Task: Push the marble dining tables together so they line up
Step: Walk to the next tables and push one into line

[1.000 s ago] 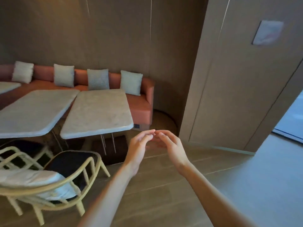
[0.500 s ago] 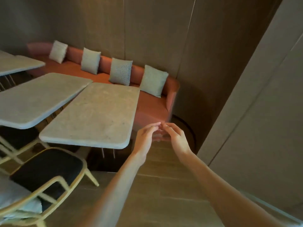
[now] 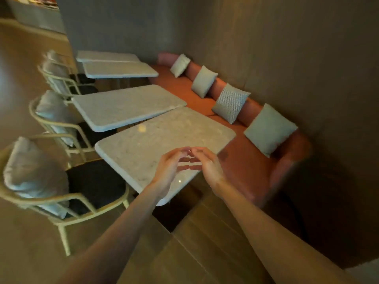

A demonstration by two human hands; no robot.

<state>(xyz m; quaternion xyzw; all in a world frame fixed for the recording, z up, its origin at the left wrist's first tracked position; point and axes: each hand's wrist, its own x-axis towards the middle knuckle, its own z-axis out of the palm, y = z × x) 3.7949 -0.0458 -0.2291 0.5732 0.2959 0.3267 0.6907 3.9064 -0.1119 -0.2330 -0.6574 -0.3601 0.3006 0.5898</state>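
View from the head camera, read left to right. At the left edge stand three cream-framed chairs with dark seats, the nearest chair (image 3: pixel 61 187) largest in frame. Centre left, four marble tables run up the frame. The nearest marble table (image 3: pixel 164 140) and the second marble table (image 3: pixel 127 106) meet only at their far corners beside the sofa; a wedge of gap opens between them toward the chairs, so they are not yet lined up. Two further tables (image 3: pixel 119 68) lie at upper left. At right, the terracotta sofa (image 3: pixel 246 165) carries four pale cushions along the wall.

Change from the earlier frames: the camera has swung left and closed in. The nearest table, formerly ahead and to the left of the hands, now lies directly beneath them, and the door panel at right has left the view. The left hand (image 3: pixel 168 171) and right hand (image 3: pixel 207 167) remain extended, fingers loosely curved, fingertips nearly meeting, holding nothing; contact with the marble cannot be confirmed.

Interpretation: the approach is complete and pushing has not begun; the near edge seems the likely place to press.
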